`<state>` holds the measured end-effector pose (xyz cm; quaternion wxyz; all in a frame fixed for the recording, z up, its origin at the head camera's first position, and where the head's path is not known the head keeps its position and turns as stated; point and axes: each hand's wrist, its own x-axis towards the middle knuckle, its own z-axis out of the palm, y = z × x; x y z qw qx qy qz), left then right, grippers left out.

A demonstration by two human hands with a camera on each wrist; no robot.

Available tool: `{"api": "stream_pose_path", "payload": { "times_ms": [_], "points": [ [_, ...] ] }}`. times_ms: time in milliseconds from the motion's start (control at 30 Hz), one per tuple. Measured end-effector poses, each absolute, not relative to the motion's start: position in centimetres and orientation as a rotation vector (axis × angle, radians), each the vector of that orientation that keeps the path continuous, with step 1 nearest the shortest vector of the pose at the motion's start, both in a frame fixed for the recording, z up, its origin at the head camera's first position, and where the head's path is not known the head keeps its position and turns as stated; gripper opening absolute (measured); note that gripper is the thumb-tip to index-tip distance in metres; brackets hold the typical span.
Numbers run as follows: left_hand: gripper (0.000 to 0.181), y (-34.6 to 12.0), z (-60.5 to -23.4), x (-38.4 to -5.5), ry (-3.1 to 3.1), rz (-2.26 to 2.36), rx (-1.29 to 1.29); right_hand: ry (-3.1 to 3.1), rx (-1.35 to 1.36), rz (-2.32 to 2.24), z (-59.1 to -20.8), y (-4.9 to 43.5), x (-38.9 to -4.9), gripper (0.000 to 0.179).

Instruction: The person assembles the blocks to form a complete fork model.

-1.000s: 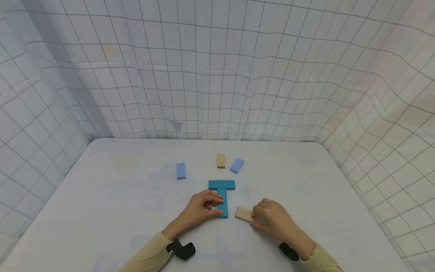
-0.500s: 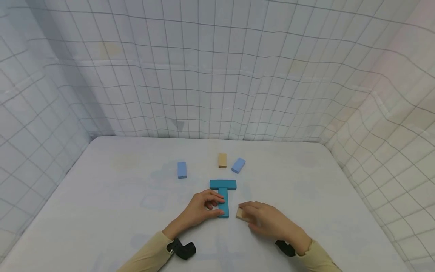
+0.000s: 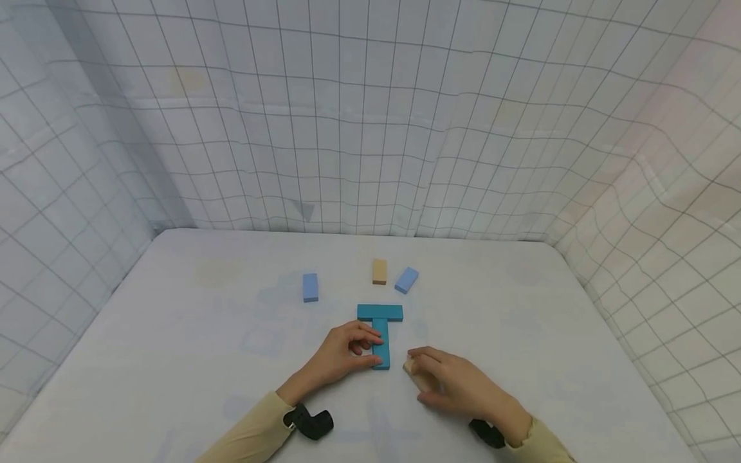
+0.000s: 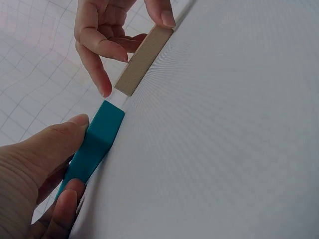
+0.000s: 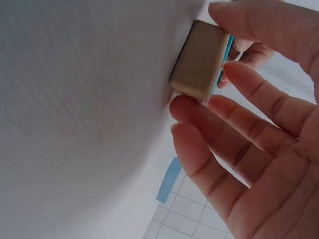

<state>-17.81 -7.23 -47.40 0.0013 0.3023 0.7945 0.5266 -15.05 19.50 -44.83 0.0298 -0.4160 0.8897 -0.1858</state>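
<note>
Two flat teal blocks form a T on the table in the head view: a crossbar block [image 3: 379,312] and a stem block [image 3: 381,357] below it. My left hand [image 3: 343,350] pinches the stem's near part, thumb on one side and fingers on the other in the left wrist view. To the right of the stem, my right hand [image 3: 460,386] holds a pale wooden block [image 4: 144,62] lying flat and slanted. Its thumb is at the near end, the fingertips along the side and far end. Most of this block is hidden under the hand in the head view.
Farther back on the white table [image 3: 202,341] lie a blue block [image 3: 310,287] at left, a tan block [image 3: 379,271] in the middle and another blue block [image 3: 407,280], angled, beside it. Grid-patterned white cloth [image 3: 347,128] hangs behind and at both sides.
My right hand has shifted left and spread over the wooden block, which has turned to a steeper slant. The left hand and the teal blocks keep their places.
</note>
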Motion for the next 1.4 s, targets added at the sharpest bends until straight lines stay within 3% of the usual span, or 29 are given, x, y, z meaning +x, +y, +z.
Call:
{"api": "stream_pose_path", "payload": {
  "times_ms": [400,867,1200,1400],
  "points": [
    [0.029,-7.5,-49.3,-18.7,2.495,1.637,0.932,2.558,-1.261,-0.734,-44.6,20.1,-14.6,0.036],
    [0.026,-7.3,-45.1,-16.9,2.475,1.656,0.951,2.543,-1.398,-0.687,-44.6,19.1,-13.6,0.036],
    [0.029,-7.6,-49.6,-18.8,2.493,1.639,0.951,2.589,-1.469,-0.522,-44.3,18.6,-13.1,0.04],
    [0.029,-7.6,-49.5,-18.8,2.495,1.641,0.956,2.59,-1.59,-0.501,-44.5,18.2,-13.0,0.041]
  ]
}}
